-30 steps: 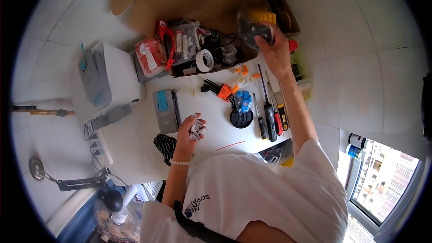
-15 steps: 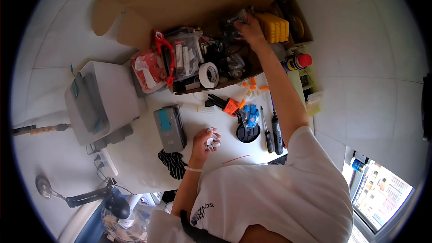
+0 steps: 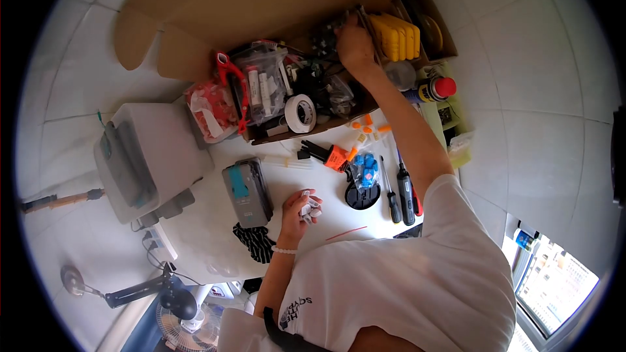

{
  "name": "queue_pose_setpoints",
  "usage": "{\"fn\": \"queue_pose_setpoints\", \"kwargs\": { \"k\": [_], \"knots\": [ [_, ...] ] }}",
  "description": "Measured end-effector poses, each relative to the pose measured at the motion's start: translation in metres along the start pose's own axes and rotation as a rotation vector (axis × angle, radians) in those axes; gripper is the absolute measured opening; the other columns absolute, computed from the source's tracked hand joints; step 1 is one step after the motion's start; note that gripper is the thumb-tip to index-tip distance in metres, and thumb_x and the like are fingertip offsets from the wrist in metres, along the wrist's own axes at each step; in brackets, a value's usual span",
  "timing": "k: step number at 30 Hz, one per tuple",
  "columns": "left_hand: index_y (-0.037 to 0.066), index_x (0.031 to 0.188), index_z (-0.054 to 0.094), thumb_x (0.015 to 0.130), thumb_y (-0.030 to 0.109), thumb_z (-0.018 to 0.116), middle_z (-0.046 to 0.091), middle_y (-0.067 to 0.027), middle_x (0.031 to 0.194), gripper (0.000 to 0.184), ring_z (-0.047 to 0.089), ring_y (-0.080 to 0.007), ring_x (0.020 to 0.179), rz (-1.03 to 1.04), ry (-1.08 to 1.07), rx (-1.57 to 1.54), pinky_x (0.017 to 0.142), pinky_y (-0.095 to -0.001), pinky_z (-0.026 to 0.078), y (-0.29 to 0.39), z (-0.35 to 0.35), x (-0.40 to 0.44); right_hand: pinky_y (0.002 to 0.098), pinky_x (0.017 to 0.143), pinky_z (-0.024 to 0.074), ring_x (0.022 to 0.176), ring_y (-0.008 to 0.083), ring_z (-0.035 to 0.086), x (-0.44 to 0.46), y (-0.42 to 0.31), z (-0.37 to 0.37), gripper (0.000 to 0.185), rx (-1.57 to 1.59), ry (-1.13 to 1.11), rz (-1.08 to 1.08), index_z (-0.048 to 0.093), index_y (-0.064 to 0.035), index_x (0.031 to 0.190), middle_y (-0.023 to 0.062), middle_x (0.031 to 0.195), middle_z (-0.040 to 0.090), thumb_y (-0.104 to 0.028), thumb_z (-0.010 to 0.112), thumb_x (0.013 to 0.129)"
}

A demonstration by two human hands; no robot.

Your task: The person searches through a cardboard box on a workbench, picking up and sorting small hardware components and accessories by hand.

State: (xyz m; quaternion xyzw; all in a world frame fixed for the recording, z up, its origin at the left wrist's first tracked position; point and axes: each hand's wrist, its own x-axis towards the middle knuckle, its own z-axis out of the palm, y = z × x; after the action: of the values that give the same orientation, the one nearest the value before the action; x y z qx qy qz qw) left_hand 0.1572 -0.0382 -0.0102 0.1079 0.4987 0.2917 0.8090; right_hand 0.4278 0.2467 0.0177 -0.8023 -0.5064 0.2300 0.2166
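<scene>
My left hand (image 3: pixel 297 214) is closed around several small white pieces (image 3: pixel 310 210), held low over the white table. My right hand (image 3: pixel 357 44) reaches into the back right of an open cardboard box (image 3: pixel 274 135). Its fingers curl at a clear plastic bag (image 3: pixel 324 39) with dark contents; the fingertips are partly hidden. Close to that hand stand yellow cases (image 3: pixel 396 38). A roll of white tape (image 3: pixel 300 114), zip bags with white tubes (image 3: pixel 263 88) and red-handled pliers (image 3: pixel 233 85) lie in the left part of the box.
On the table are a grey case (image 3: pixel 248 192), a black striped cloth (image 3: pixel 254 241), a black round lid (image 3: pixel 362 195), a bag of blue pieces (image 3: pixel 365 171), an orange hex key holder (image 3: pixel 336 158) and screwdrivers (image 3: pixel 405 195). A red-capped spray can (image 3: pixel 435 88) stands right of the box.
My right hand has moved deeper into the box, slightly left and down behind its right wall. My left hand still holds the white pieces. The view has shifted a little.
</scene>
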Motion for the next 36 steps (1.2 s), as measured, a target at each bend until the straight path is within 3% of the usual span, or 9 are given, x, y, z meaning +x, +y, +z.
{"fn": "queue_pose_setpoints", "kwargs": {
  "k": [2,4,7,10,17,19,23,25,36],
  "knots": [
    [-0.002,0.106,0.054,0.088,0.021,0.050,0.062,-0.0160,0.084,0.029,0.061,-0.0204,0.065,0.004,-0.002,-0.006,0.043,-0.0263,0.046,-0.001,-0.002,0.000,0.0415,0.078,0.0499,0.112,0.0385,0.044,-0.012,-0.007,0.001,0.053,-0.152,0.107,-0.047,0.034,0.0010,0.126,0.0233,0.123,0.044,-0.013,0.059,0.082],
    [-0.002,0.106,0.054,0.088,0.021,0.049,0.062,-0.0158,0.084,0.029,0.061,-0.0203,0.065,0.000,-0.008,-0.014,0.043,-0.0262,0.046,-0.003,-0.003,0.000,0.0434,0.079,0.0495,0.112,0.0394,0.045,-0.022,-0.007,0.003,0.049,-0.324,0.498,-0.468,0.039,-0.0001,0.123,0.0237,0.125,0.041,-0.013,0.060,0.080],
    [-0.001,0.106,0.054,0.088,0.021,0.049,0.062,-0.0152,0.084,0.029,0.061,-0.0201,0.066,-0.004,-0.016,-0.029,0.044,-0.0259,0.046,-0.003,-0.003,0.001,0.0415,0.079,0.0515,0.115,0.0387,0.043,-0.043,-0.007,-0.004,0.055,-0.403,0.489,-0.538,0.044,0.0063,0.115,0.0233,0.123,0.042,-0.004,0.067,0.066],
    [0.000,0.106,0.054,0.088,0.022,0.049,0.062,-0.0148,0.084,0.029,0.061,-0.0199,0.066,-0.009,-0.026,-0.028,0.044,-0.0257,0.045,-0.001,-0.001,-0.001,0.0414,0.080,0.0512,0.115,0.0400,0.042,-0.054,-0.005,0.004,0.059,-0.347,0.169,-0.237,0.044,0.0025,0.117,0.0245,0.127,0.037,-0.003,0.069,0.064],
    [0.000,0.105,0.055,0.088,0.022,0.050,0.062,-0.0144,0.083,0.028,0.061,-0.0198,0.065,-0.007,-0.027,-0.001,0.043,-0.0262,0.045,-0.002,-0.004,0.001,0.0398,0.076,0.0524,0.107,0.0411,0.048,-0.038,0.022,0.027,0.066,-0.308,0.118,-0.232,0.041,-0.0015,0.121,0.0273,0.126,0.038,-0.004,0.071,0.062],
    [0.000,0.104,0.055,0.088,0.022,0.050,0.062,-0.0145,0.083,0.028,0.062,-0.0200,0.065,-0.006,-0.033,-0.005,0.042,-0.0264,0.045,-0.002,-0.004,0.001,0.0455,0.066,0.0525,0.098,0.0426,0.053,-0.034,0.023,0.025,0.049,-0.310,0.082,-0.203,0.042,-0.0042,0.119,0.0254,0.116,0.046,-0.008,0.063,0.074],
    [0.000,0.104,0.055,0.088,0.021,0.050,0.062,-0.0153,0.083,0.027,0.061,-0.0203,0.065,-0.008,-0.020,-0.017,0.042,-0.0264,0.045,-0.004,-0.004,0.001,0.0448,0.060,0.0530,0.100,0.0392,0.052,-0.038,0.017,0.030,0.043,-0.414,0.162,-0.194,0.047,-0.0040,0.112,0.0219,0.112,0.048,-0.008,0.065,0.073],
    [-0.001,0.104,0.055,0.088,0.021,0.050,0.062,-0.0156,0.084,0.027,0.061,-0.0203,0.065,-0.007,-0.015,-0.023,0.042,-0.0263,0.045,-0.003,-0.004,0.002,0.0420,0.055,0.0537,0.104,0.0365,0.048,-0.040,0.012,0.033,0.040,-0.476,0.452,-0.379,0.055,-0.0021,0.103,0.0187,0.113,0.047,-0.002,0.068,0.065],
    [-0.001,0.105,0.054,0.089,0.021,0.048,0.062,-0.0149,0.084,0.028,0.061,-0.0196,0.065,-0.004,-0.001,0.009,0.043,-0.0256,0.045,-0.001,0.000,-0.001,0.0430,0.052,0.0525,0.101,0.0362,0.046,-0.024,0.003,0.036,0.035,-0.387,0.310,-0.324,0.054,-0.0052,0.099,0.0163,0.107,0.046,-0.016,0.071,0.070]
  ]
}}
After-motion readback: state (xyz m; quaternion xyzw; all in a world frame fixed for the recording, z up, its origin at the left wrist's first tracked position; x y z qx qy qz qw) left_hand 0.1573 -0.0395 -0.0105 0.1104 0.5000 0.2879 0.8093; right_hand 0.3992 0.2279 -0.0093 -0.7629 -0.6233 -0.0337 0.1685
